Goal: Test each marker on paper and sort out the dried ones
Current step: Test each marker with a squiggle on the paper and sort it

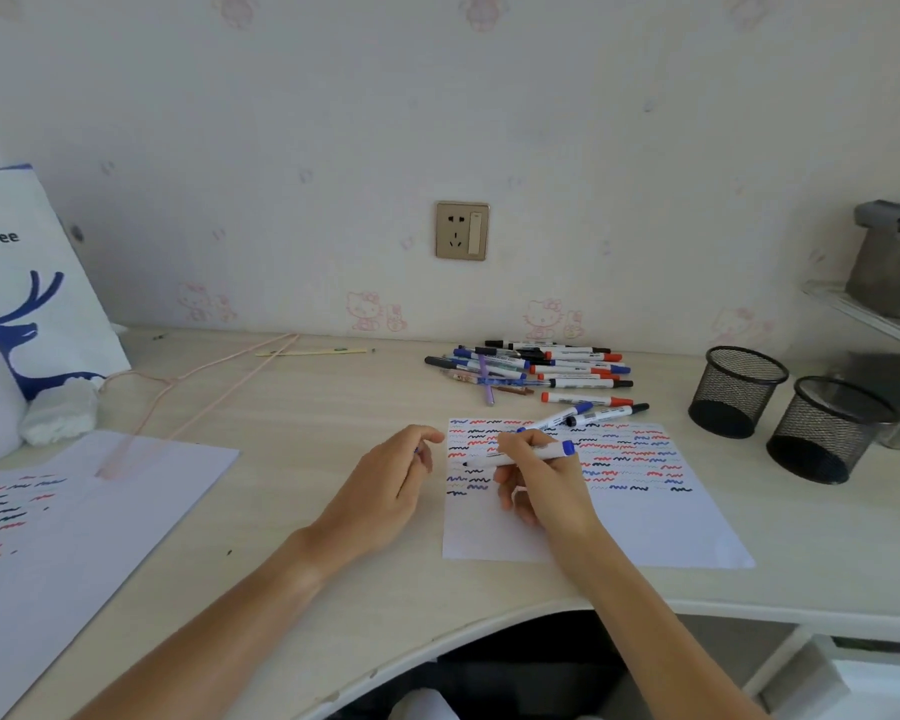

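Observation:
A white sheet of paper covered with red, blue and black squiggles lies in front of me. My right hand grips a white marker with a blue end, its uncapped tip at the sheet's left edge. Just left of the sheet, my left hand has curled fingers and seems to pinch a small dark blue cap. A pile of several markers lies behind the sheet. Two more markers lie across its top edge.
Two black mesh pen cups stand at the right. A second scribbled sheet lies at the left, with a white paper bag and a pink cord behind it. A wall socket sits above the desk.

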